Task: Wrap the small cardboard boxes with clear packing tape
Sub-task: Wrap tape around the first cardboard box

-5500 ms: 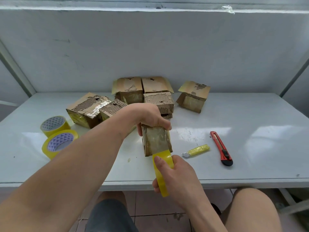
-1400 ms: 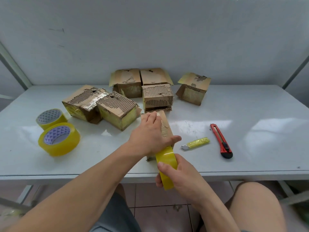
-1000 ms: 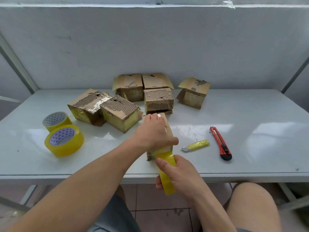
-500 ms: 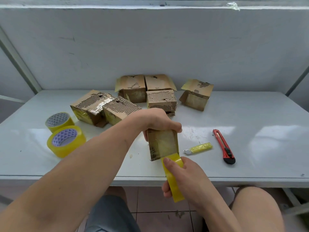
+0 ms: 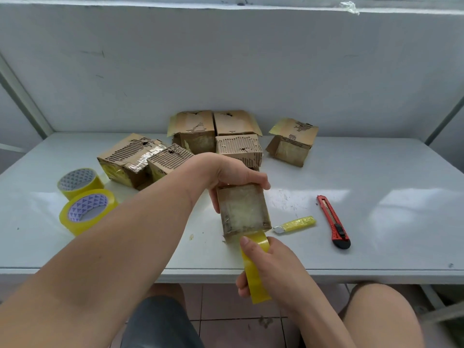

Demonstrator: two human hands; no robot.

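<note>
The left hand [image 5: 233,172] holds a small brown cardboard box [image 5: 243,209] from above. Its fingers curl over the far top edge of the box and the thumb is down the left side. The box is tipped up on the white bench [image 5: 376,222], near the front edge, and its shiny taped face looks at the person. The box sits just under this hand.

The right hand [image 5: 273,267] is closed around a yellow roll of clear packing tape [image 5: 254,270]. The thumb presses on top of the roll. The roll stands on its edge and touches the near bottom edge of the box. This hand is just in front of the box, past the front edge of the bench.

Right of the box lies a little yellow cutter [image 5: 296,224], and farther right a red box knife [image 5: 333,221]. They lie near each other but do not touch.

On the left side of the bench are two more yellow tape rolls [image 5: 85,209], one touching the other.

Far back, by the grey wall [image 5: 226,71], sits a bunch of worn cardboard boxes [image 5: 216,131]. One more torn box [image 5: 292,141] sits a bit apart to the right.
</note>
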